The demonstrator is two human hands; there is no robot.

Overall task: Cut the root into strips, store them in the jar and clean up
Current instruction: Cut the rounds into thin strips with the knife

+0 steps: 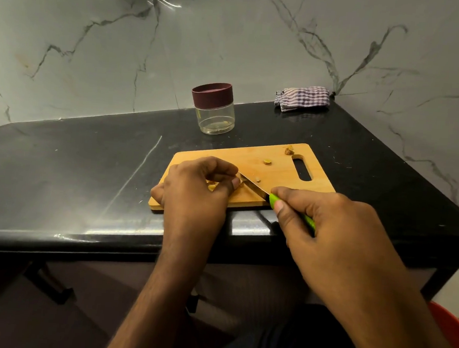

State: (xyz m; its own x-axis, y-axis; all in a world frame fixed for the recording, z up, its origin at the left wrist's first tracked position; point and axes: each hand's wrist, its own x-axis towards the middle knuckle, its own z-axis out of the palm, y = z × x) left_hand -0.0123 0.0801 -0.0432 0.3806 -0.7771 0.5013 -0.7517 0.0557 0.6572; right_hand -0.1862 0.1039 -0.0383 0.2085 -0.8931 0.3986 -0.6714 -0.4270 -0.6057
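Note:
A wooden cutting board [276, 161] lies on the black counter. My left hand [197, 190] pinches a small yellowish root piece [212, 185] down on the board's left part; most of the piece is hidden under my fingers. My right hand [320, 222] grips a green-handled knife [254, 188], its blade tip touching the root beside my left fingertips. Small root scraps [267, 162] lie on the board, and another scrap [289, 150] sits near the handle slot. A clear jar [216, 118] with a maroon lid stands closed behind the board.
A checked cloth [303, 98] lies folded at the back right corner against the marble wall. The black counter [86, 168] ends close to my body. A red object [455, 331] shows low at the right edge.

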